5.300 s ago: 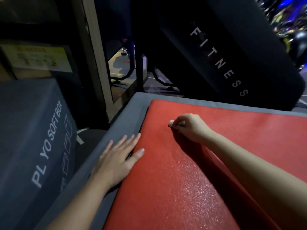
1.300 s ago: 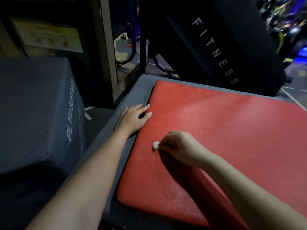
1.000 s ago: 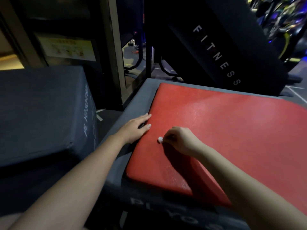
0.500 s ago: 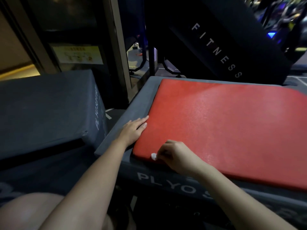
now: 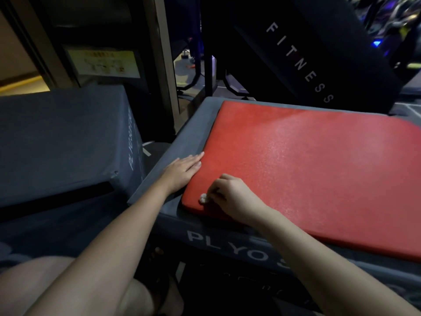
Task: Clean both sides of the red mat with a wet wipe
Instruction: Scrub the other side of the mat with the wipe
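Big grey padded plyo box has the flat red textured mat on top. Left hand lies flat, fingers straight, at the mat's left edge. Right hand pinches a small balled white wet wipe on the mat's near-left corner.

On my feed the mat lies flat on top of a soft box, leaving a bare strip along the box's left and near edges. The left hand rests flat on the left strip, its fingers touching the mat's left edge. The right hand sits on the mat's near left corner, pinching the wipe against the mat just inside that corner. I see a second soft box to the left, apart from the first. Behind the mat stands a tilted lettered panel. An upright post rises behind the gap between the boxes, with a label to its left.
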Available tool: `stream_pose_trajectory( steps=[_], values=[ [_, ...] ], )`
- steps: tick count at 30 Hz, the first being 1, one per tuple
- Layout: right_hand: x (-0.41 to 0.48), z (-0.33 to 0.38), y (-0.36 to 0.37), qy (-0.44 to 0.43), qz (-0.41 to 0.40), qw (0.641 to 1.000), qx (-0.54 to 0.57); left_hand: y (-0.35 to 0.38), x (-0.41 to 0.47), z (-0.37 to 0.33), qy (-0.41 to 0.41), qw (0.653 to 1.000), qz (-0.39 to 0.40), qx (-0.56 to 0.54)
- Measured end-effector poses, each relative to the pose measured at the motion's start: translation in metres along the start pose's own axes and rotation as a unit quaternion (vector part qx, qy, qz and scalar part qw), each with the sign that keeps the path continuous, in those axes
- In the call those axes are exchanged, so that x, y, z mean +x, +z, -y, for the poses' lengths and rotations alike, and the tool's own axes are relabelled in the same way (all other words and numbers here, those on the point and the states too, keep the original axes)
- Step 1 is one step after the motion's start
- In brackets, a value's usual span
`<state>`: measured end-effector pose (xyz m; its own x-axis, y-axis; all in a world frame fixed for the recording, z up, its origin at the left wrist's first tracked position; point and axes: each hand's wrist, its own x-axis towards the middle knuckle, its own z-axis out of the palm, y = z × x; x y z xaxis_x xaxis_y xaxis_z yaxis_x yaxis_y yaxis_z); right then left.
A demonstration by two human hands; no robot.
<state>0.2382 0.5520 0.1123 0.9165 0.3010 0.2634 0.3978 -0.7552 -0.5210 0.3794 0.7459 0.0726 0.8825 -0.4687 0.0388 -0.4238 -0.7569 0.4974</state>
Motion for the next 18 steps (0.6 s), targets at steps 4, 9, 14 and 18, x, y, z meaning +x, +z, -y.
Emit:
stream_pose_trajectory(
  steps=[4,9,14,18],
  values=[
    [0.017,-0.019,-0.007,0.011,-0.006,1.0,0.002,0.003,0.002,0.004,0.006,1.0,-0.008,0.01],
    [0.029,-0.025,-0.003,0.028,-0.048,0.998,0.002,0.007,0.007,0.008,0.002,1.0,-0.007,0.024],
    [0.054,-0.036,-0.005,0.025,-0.002,0.999,-0.037,0.006,0.009,0.008,-0.003,1.0,0.006,0.025],
    [0.08,-0.056,-0.016,0.121,-0.049,0.991,-0.028,0.001,0.009,0.005,-0.006,1.0,0.025,0.001]
  ],
)
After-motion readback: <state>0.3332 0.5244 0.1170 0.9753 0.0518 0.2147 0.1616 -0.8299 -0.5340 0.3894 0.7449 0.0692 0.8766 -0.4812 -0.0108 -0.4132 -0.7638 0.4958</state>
